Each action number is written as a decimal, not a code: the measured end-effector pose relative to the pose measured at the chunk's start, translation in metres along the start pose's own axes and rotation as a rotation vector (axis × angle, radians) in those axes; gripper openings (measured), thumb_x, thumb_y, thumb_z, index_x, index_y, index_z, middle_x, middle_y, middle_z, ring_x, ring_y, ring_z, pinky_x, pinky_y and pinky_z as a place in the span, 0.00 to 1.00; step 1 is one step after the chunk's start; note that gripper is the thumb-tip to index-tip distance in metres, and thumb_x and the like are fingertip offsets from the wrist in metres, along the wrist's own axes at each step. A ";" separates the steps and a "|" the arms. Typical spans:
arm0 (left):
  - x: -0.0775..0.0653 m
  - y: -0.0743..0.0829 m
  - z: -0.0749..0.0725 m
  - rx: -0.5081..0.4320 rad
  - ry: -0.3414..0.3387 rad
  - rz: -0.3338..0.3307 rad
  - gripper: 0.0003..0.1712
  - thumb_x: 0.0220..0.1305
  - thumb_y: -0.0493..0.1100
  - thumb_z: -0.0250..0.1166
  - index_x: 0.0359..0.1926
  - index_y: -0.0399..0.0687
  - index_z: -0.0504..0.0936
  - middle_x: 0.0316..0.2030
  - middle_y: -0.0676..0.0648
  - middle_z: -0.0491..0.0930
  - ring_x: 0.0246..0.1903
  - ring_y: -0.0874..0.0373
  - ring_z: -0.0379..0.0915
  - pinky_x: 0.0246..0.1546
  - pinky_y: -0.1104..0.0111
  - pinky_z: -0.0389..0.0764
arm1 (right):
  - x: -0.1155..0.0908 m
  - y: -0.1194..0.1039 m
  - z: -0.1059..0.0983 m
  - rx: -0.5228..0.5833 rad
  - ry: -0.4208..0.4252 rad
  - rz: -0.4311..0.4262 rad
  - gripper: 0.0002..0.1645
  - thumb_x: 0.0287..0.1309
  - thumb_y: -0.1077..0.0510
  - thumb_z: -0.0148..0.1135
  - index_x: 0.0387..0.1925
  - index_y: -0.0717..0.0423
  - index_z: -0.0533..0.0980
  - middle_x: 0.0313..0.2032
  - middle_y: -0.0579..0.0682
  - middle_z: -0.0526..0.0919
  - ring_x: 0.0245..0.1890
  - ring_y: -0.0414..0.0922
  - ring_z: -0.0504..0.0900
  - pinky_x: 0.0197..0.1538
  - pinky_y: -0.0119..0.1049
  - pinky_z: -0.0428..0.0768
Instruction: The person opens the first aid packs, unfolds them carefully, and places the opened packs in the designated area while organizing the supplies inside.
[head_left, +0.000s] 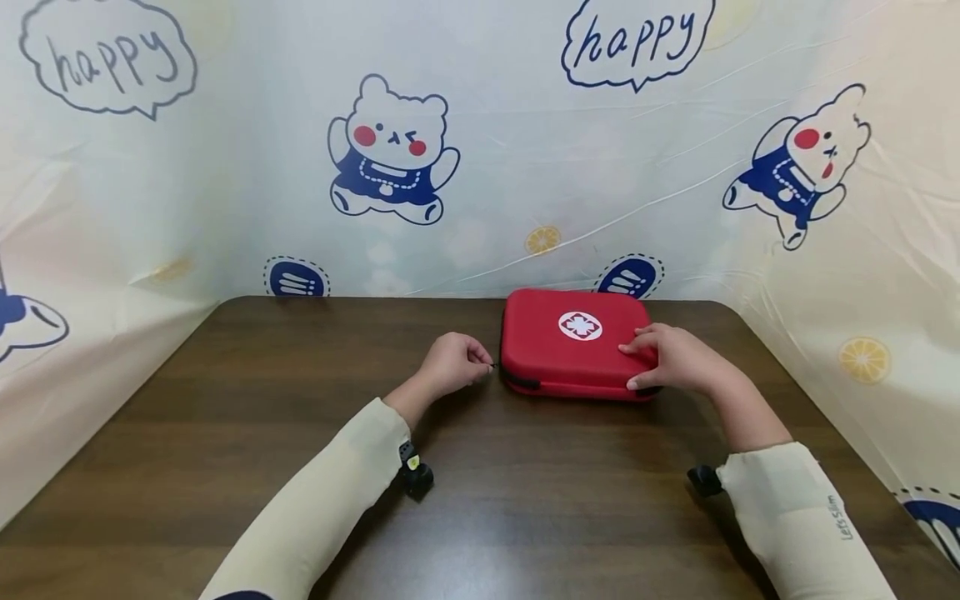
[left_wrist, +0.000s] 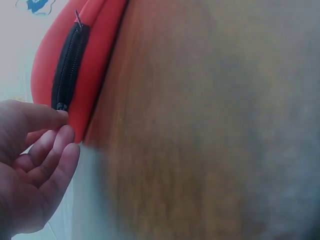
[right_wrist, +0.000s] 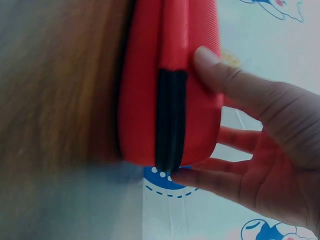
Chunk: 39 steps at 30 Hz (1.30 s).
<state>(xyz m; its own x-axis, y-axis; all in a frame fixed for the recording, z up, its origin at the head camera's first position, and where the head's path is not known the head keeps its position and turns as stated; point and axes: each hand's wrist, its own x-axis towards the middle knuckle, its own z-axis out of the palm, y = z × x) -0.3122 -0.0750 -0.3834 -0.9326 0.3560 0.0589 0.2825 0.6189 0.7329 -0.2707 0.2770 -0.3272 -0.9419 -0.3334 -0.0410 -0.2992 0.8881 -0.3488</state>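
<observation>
Head view: left hand pinches the zipper pull; right hand, gripping the red case's right end, should brace firmly.

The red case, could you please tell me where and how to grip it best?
I would grip the red case by its right end, coming from the right: it lies flat, its thick, rounded wall offers purchase, and the left hand is at the opposite end.

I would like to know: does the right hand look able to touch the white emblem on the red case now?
Probably yes: the right hand grips the right side of the red case, close to the white emblem, and nothing visible lies between them or covers it.
</observation>
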 end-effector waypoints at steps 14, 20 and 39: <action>-0.026 0.019 0.013 -0.105 -0.065 0.041 0.04 0.57 0.34 0.70 0.26 0.43 0.85 0.18 0.51 0.78 0.17 0.61 0.74 0.21 0.68 0.79 | 0.003 -0.022 0.002 -0.163 0.063 -0.068 0.34 0.44 0.57 0.78 0.56 0.61 0.79 0.51 0.62 0.81 0.51 0.60 0.77 0.49 0.57 0.80; -0.034 0.027 0.020 -0.118 -0.114 0.059 0.05 0.57 0.33 0.69 0.26 0.43 0.84 0.17 0.52 0.78 0.17 0.62 0.73 0.20 0.69 0.79 | 0.006 -0.040 0.007 -0.125 0.004 -0.185 0.41 0.43 0.49 0.79 0.61 0.54 0.76 0.56 0.60 0.78 0.57 0.59 0.74 0.52 0.56 0.79; -0.033 0.019 0.018 0.033 0.001 0.219 0.06 0.52 0.34 0.69 0.23 0.47 0.83 0.15 0.57 0.76 0.17 0.66 0.71 0.22 0.73 0.74 | 0.007 -0.043 0.004 -0.005 -0.129 -0.182 0.33 0.50 0.55 0.75 0.59 0.56 0.77 0.57 0.62 0.78 0.63 0.64 0.68 0.44 0.44 0.84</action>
<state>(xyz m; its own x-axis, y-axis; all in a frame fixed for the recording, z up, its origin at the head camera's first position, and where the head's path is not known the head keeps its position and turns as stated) -0.2718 -0.0628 -0.3835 -0.8484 0.4838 0.2146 0.4855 0.5497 0.6799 -0.2639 0.2350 -0.3165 -0.8447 -0.5262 -0.0974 -0.4640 0.8109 -0.3565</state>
